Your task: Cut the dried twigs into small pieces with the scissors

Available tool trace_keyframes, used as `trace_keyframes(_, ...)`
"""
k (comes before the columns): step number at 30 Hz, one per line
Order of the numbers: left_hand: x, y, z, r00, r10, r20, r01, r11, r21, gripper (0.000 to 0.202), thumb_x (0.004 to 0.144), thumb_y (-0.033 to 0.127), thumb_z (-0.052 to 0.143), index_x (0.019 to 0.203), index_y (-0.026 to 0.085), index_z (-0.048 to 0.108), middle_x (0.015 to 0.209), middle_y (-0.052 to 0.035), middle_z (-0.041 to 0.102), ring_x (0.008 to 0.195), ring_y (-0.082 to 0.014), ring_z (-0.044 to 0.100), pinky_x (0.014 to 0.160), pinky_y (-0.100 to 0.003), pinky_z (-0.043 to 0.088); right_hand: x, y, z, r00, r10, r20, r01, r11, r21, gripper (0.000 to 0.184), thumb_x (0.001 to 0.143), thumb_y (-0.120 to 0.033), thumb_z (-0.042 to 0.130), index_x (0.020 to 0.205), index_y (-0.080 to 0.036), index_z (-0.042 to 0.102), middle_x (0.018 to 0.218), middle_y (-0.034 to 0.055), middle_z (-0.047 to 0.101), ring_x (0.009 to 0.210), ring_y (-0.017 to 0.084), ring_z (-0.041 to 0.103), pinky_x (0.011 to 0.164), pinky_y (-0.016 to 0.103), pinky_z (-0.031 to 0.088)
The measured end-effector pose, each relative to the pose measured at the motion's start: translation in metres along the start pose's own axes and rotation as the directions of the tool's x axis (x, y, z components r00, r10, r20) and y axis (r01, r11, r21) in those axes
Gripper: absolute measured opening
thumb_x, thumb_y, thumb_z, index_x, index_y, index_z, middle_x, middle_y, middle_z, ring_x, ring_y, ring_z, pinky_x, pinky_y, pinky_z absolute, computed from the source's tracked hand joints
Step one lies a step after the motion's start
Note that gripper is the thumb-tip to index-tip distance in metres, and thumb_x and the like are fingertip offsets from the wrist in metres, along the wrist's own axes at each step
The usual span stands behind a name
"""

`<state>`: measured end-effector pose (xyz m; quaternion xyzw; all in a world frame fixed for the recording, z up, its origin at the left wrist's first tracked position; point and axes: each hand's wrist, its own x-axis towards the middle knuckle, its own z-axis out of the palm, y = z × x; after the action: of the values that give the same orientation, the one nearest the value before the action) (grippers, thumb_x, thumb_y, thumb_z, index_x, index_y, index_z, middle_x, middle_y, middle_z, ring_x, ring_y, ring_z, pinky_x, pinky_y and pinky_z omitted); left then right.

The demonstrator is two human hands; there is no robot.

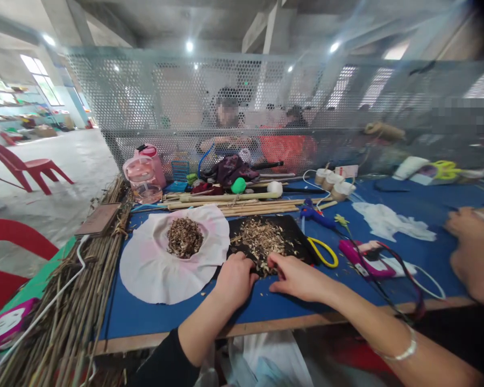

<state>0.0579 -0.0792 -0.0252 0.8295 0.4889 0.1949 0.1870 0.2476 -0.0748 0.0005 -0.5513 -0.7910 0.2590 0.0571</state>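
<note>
A loose pile of dried, chopped plant bits (260, 235) lies on a black sheet or shallow tray (296, 231) in front of me. My left hand (234, 278) rests at the pile's near left edge, its fingers curled down and its thumb turned inward; whatever may be under the fingertips is hidden. Opposite it, my right hand (295, 278) touches the near right edge, index finger and thumb bent but apart. Left of the pile, a round white cloth (145, 274) lies spread out, with a heap of similar dried bits (184, 237) at its middle.
Bamboo sticks (234, 204) lie behind the pile. Yellow-handled scissors (322, 252) and a purple device (365, 258) are to the right, beyond them another person's hands (476, 247). Bundled stalks (80, 285) line the left edge; a perforated screen (177, 97) stands behind.
</note>
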Motion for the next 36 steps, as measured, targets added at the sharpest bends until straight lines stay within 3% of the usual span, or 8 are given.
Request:
trace_keyframes(7,-0.002,-0.003,-0.002,1.000,-0.017,-0.012,0.017,1.000,-0.013,0.017,0.077,0.025,0.059,0.090,0.017,0.068,0.087,-0.0063,0.058,0.083,-0.0191,0.055,0.078,-0.031,0.045,0.054,-0.008,-0.007,0.994,-0.017,-0.112,0.023,0.998,0.056,0.006,0.075,-0.020,0.055,0.077,-0.019,0.050,0.054,-0.0049,0.054,0.047,0.010,0.049,0.049,0.021,0.032)
trace_keyframes(13,-0.002,-0.003,0.000,1.000,-0.027,-0.012,0.026,0.999,-0.045,0.020,0.077,0.027,0.058,0.092,0.018,0.068,0.088,-0.0065,0.059,0.086,-0.0192,0.055,0.079,-0.030,0.045,0.034,0.009,-0.035,0.984,0.146,-0.102,-0.133,0.983,0.126,0.032,0.070,-0.034,0.062,0.093,-0.021,0.045,0.053,-0.0069,0.055,0.037,0.010,0.049,0.040,0.020,0.032)
trace_keyframes(18,-0.002,-0.001,-0.003,1.000,-0.029,0.001,0.029,0.999,-0.041,0.020,0.077,0.026,0.057,0.092,0.018,0.067,0.089,-0.0064,0.058,0.087,-0.0193,0.055,0.079,-0.030,0.045,0.020,0.024,-0.027,0.935,0.351,-0.059,-0.348,0.936,0.050,0.054,0.057,-0.028,0.072,0.102,-0.019,0.044,0.052,-0.0055,0.057,0.032,0.011,0.049,0.034,0.020,0.029)
trace_keyframes(25,-0.003,0.000,-0.004,0.999,-0.042,0.004,0.042,0.998,-0.051,0.019,0.078,0.027,0.057,0.091,0.018,0.067,0.089,-0.0066,0.058,0.086,-0.0194,0.054,0.078,-0.030,0.044,0.063,0.008,-0.021,0.972,0.210,-0.109,-0.188,0.965,0.185,0.040,0.063,-0.019,0.068,0.096,-0.020,0.046,0.056,-0.0061,0.057,0.039,0.010,0.051,0.039,0.019,0.034)
trace_keyframes(28,-0.004,-0.001,-0.003,0.999,-0.041,-0.005,0.040,0.997,-0.066,0.020,0.078,0.027,0.056,0.092,0.018,0.067,0.090,-0.0068,0.058,0.087,-0.0195,0.054,0.078,-0.030,0.044,0.084,0.012,-0.034,0.975,0.099,-0.197,-0.076,0.990,0.121,0.028,0.065,-0.034,0.068,0.083,-0.019,0.052,0.057,-0.0047,0.056,0.047,0.011,0.052,0.046,0.021,0.037)
trace_keyframes(30,-0.004,-0.001,-0.002,0.999,-0.042,-0.006,0.041,0.997,-0.070,0.020,0.078,0.026,0.056,0.093,0.018,0.067,0.090,-0.0069,0.058,0.087,-0.0195,0.054,0.078,-0.030,0.044,0.094,0.021,-0.040,0.926,0.073,-0.370,-0.049,0.996,0.074,0.030,0.075,-0.048,0.056,0.079,-0.018,0.054,0.064,-0.0001,0.060,0.059,0.014,0.056,0.056,0.025,0.042)
trace_keyframes(33,-0.004,-0.001,-0.002,0.999,-0.048,-0.013,0.047,0.996,-0.073,0.020,0.078,0.026,0.056,0.093,0.018,0.067,0.089,-0.0067,0.057,0.086,-0.0195,0.054,0.078,-0.031,0.044,0.096,0.039,-0.033,0.819,0.097,-0.566,-0.062,0.995,0.081,0.040,0.086,-0.050,0.036,0.097,-0.017,0.056,0.095,0.0094,0.065,0.089,0.020,0.060,0.079,0.031,0.045)
trace_keyframes(36,-0.006,-0.002,-0.001,0.999,-0.038,-0.023,0.035,0.995,-0.094,0.019,0.078,0.024,0.056,0.092,0.018,0.067,0.089,-0.0062,0.057,0.086,-0.0191,0.053,0.078,-0.030,0.044,0.083,0.052,-0.007,0.815,0.110,-0.569,-0.089,0.994,0.065,0.053,0.088,-0.048,0.030,0.123,-0.011,0.044,0.127,0.0179,0.050,0.118,0.024,0.048,0.096,0.037,0.038)
